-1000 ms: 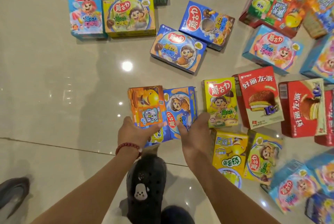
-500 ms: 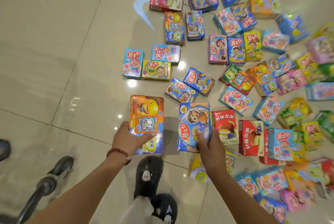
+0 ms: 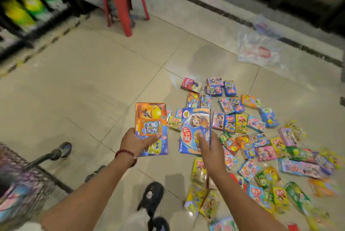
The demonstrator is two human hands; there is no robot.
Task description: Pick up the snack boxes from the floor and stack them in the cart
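The left hand point(image 3: 137, 142), with a red bead bracelet point(image 3: 126, 154) at the wrist, grips a stack of 2 flat cardboard snack boxes at centre frame: an orange box printed with a yellow round character point(image 3: 150, 118) on top and a blue box with a yellow cartoon figure point(image 3: 158, 146) beneath it. The thumb lies across the orange face; the other fingers are hidden under the stack.

The right hand point(image 3: 209, 148) holds a blue rectangular snack box showing a brown-haired cartoon face point(image 3: 195, 128), just right of the orange one. The thumb presses on its face and the fingers wrap the right edge. Both loads are raised above the glossy beige tiled floor point(image 3: 93, 81).

The remaining snack boxes point(image 3: 261, 137), in pink, blue, yellow, green and red, lie scattered on the floor across the right and lower right of the frame.

A wire-mesh shopping cart point(image 3: 22, 178) occupies the lower left corner, blurred, with one castor wheel point(image 3: 64, 149) showing beside it. A red plastic stool point(image 3: 121, 6) stands at upper centre. A crumpled clear plastic bag point(image 3: 259, 47) lies at upper right. A dark clog shoe point(image 3: 151, 196) is at lower centre.
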